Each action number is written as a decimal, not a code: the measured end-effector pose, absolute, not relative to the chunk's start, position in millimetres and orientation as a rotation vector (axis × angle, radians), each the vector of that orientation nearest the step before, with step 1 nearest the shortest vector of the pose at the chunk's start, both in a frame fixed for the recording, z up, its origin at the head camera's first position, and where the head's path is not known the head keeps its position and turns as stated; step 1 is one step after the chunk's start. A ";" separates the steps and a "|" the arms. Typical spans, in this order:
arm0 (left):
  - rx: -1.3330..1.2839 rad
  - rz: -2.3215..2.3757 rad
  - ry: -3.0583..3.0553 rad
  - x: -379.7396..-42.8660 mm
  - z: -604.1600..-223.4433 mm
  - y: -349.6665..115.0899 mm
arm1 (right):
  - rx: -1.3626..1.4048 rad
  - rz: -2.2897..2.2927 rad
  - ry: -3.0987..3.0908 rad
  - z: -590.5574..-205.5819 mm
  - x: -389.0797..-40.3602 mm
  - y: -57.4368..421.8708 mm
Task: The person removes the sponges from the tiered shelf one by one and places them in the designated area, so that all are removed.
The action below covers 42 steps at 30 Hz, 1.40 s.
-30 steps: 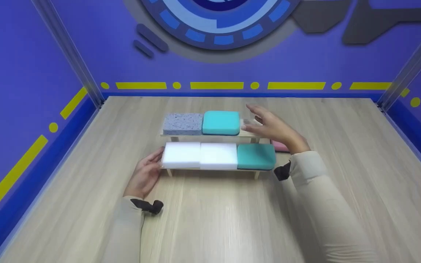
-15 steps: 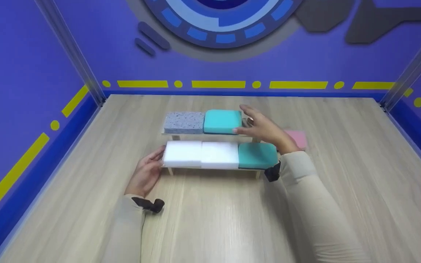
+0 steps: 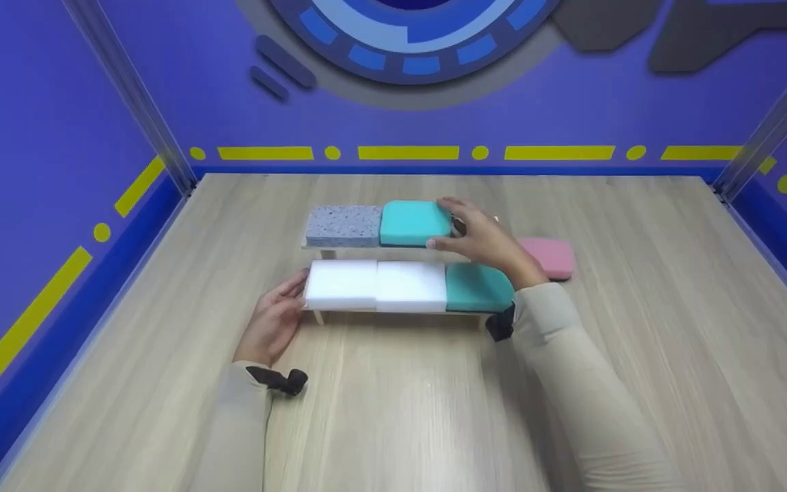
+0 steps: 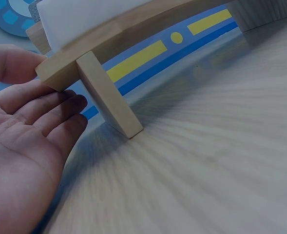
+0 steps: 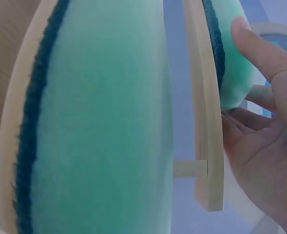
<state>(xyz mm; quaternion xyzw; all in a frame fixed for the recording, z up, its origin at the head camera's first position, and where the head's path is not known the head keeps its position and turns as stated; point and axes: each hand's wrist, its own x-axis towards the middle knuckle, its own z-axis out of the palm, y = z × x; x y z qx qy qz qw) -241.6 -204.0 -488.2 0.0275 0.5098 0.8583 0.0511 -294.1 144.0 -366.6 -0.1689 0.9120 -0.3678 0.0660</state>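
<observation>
A low two-step wooden stand (image 3: 393, 313) carries sponges on both levels. On its front step sit two white sponges (image 3: 341, 283) and a green sponge (image 3: 479, 287). The back step bears a speckled grey-blue sponge (image 3: 343, 225) beside a turquoise sponge (image 3: 414, 223) with a dark fuzzy underside. My left hand (image 3: 272, 320) holds the front step's left end, thumb against the board (image 4: 60, 68) and fingers beneath it. My right hand (image 3: 481, 236) grips the turquoise sponge's right end, thumb at the front and fingers at the back. Its farther fingertips are partly hidden.
On the table right of the stand lies a pink sponge (image 3: 549, 258), partly behind my right wrist. Blue panels (image 3: 393, 130) with yellow markings enclose the wooden table (image 3: 393, 403) at the back and both sides.
My right hand has moved left from the back step's right end onto the turquoise sponge. More of the pink sponge shows now. My left hand has stayed on the stand.
</observation>
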 end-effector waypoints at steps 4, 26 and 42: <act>0.080 2.613 1.547 -241.4 -488.0 -204.5 | -0.512 -1.132 2.755 -367.8 -292.9 143.2; 0.088 2.603 1.547 -239.4 -488.3 -204.5 | -0.528 -1.253 2.740 -369.2 -291.3 142.1; 0.067 2.611 1.547 -239.7 -487.1 -203.5 | -0.608 -1.375 2.684 -363.7 -288.6 148.3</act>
